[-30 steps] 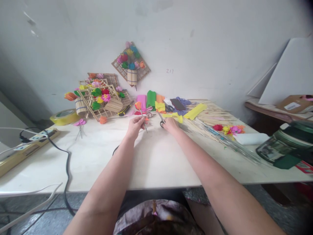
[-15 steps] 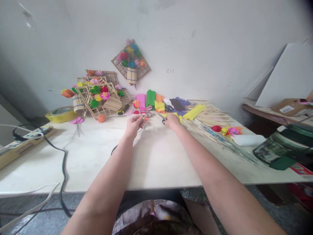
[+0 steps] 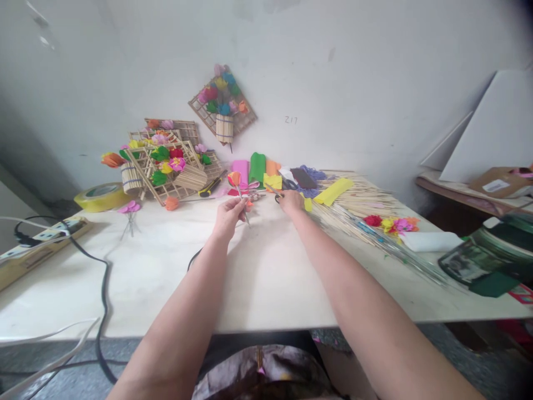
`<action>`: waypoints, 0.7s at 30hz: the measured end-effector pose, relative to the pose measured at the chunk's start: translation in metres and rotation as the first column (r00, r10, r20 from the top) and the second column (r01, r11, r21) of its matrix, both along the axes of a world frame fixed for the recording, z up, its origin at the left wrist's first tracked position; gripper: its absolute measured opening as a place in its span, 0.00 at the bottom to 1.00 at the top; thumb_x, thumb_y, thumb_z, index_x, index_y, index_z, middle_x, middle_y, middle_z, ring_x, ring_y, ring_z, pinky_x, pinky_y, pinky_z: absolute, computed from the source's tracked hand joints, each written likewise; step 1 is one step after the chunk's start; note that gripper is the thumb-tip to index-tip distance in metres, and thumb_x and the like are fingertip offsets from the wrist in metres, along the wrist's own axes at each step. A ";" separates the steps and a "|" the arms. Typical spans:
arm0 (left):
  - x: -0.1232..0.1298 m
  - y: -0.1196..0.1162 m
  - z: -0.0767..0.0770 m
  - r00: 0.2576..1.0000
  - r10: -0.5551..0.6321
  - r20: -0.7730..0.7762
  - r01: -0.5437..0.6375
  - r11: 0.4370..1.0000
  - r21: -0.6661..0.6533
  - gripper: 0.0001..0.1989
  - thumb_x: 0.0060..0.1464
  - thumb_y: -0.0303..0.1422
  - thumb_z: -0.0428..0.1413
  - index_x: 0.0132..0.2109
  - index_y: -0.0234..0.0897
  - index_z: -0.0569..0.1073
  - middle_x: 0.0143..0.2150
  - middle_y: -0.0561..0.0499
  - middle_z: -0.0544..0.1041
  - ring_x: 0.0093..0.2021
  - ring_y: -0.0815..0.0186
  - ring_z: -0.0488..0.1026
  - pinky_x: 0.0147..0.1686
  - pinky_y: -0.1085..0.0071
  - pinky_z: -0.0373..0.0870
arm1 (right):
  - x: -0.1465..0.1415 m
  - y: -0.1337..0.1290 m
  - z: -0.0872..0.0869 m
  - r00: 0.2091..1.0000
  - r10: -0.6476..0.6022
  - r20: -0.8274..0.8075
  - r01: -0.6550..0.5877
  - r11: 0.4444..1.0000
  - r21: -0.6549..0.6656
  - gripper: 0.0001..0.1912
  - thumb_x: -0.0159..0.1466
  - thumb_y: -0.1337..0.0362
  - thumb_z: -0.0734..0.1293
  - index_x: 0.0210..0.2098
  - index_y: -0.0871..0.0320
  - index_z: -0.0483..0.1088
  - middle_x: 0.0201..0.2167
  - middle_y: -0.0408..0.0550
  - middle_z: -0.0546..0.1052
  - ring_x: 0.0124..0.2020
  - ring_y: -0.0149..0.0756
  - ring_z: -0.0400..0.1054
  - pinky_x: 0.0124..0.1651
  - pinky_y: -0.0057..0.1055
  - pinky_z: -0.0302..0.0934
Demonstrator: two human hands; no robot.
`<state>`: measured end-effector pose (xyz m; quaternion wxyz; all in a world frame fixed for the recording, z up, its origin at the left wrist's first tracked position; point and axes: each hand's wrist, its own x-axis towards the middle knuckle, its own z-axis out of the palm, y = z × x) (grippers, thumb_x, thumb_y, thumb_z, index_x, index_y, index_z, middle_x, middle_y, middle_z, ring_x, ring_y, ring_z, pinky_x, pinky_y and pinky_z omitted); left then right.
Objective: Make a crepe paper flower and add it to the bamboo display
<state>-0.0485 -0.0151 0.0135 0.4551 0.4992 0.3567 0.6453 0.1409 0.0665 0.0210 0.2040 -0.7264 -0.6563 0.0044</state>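
Observation:
My left hand point(image 3: 230, 214) is closed round the thin stem of an orange and pink paper flower point(image 3: 234, 179), which stands upright above the fingers. To its right, my right hand point(image 3: 290, 203) grips scissors point(image 3: 278, 195) with dark handles, their blades pointing up and left. Just behind the hands lie rolls of pink point(image 3: 240, 171), green point(image 3: 257, 168) and orange paper, with a yellow piece point(image 3: 272, 181) in front. A yellow strip point(image 3: 334, 191) rests on thin sticks to the right of my right hand.
Stick lattices with paper flowers point(image 3: 166, 166) lean at the back left, near yellow tape point(image 3: 102, 196) and a power strip point(image 3: 41, 244). A finished lattice point(image 3: 224, 105) hangs on the wall. Wires point(image 3: 400, 253), flowers point(image 3: 387, 223) and a green jar point(image 3: 487, 255) stand right.
The view has shifted slightly. My right hand and the scissors have moved a little left and up, while my left hand still holds the flower stem.

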 end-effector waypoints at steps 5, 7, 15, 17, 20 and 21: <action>-0.003 0.002 0.002 0.999 0.012 0.034 -0.013 1.000 0.023 0.17 0.41 0.43 0.63 0.30 0.32 0.74 0.22 0.53 0.72 0.15 0.78 0.59 0.16 0.78 0.59 | -0.001 0.007 0.001 0.997 -0.001 0.081 0.008 0.996 -0.084 0.16 0.62 0.60 0.63 0.47 0.56 0.76 0.45 0.57 0.77 0.50 0.43 0.68 0.45 0.32 0.61; -0.006 0.003 0.004 0.997 0.028 0.079 -0.031 0.999 0.036 0.16 0.41 0.42 0.64 0.30 0.32 0.74 0.22 0.53 0.73 0.16 0.77 0.60 0.16 0.78 0.60 | 0.000 0.008 0.004 0.996 0.007 0.093 0.005 0.991 -0.134 0.17 0.63 0.63 0.62 0.47 0.60 0.75 0.47 0.61 0.75 0.52 0.45 0.66 0.46 0.32 0.61; -0.012 0.001 0.015 0.966 0.194 0.169 -0.207 0.977 0.059 0.16 0.40 0.42 0.63 0.29 0.33 0.73 0.21 0.54 0.72 0.15 0.78 0.60 0.16 0.79 0.59 | -0.036 -0.011 0.015 0.970 0.199 0.142 -0.203 0.979 0.020 0.18 0.64 0.64 0.57 0.47 0.59 0.74 0.47 0.59 0.75 0.51 0.47 0.67 0.46 0.35 0.61; -0.012 0.001 0.015 0.962 0.234 0.143 -0.244 0.968 0.059 0.16 0.41 0.43 0.63 0.29 0.33 0.73 0.20 0.54 0.71 0.15 0.78 0.60 0.16 0.79 0.58 | -0.061 -0.022 0.016 0.944 0.310 0.115 -0.313 0.950 0.006 0.18 0.65 0.58 0.57 0.47 0.57 0.73 0.46 0.57 0.76 0.49 0.45 0.69 0.47 0.36 0.61; -0.012 0.002 0.014 0.960 0.265 0.088 -0.271 0.961 0.061 0.15 0.43 0.43 0.61 0.27 0.34 0.71 0.20 0.55 0.70 0.15 0.78 0.59 0.16 0.79 0.59 | -0.097 -0.035 0.016 0.936 0.343 0.076 -0.338 0.939 -0.072 0.24 0.63 0.51 0.59 0.50 0.61 0.70 0.46 0.61 0.76 0.48 0.47 0.70 0.47 0.38 0.61; -0.012 0.002 0.014 0.960 0.269 0.075 -0.274 0.960 0.065 0.15 0.43 0.43 0.61 0.26 0.34 0.71 0.19 0.55 0.70 0.15 0.78 0.59 0.16 0.79 0.59 | -0.106 -0.038 0.015 0.938 0.340 0.070 -0.334 0.939 -0.084 0.25 0.63 0.52 0.60 0.51 0.65 0.69 0.46 0.64 0.75 0.49 0.48 0.70 0.48 0.38 0.61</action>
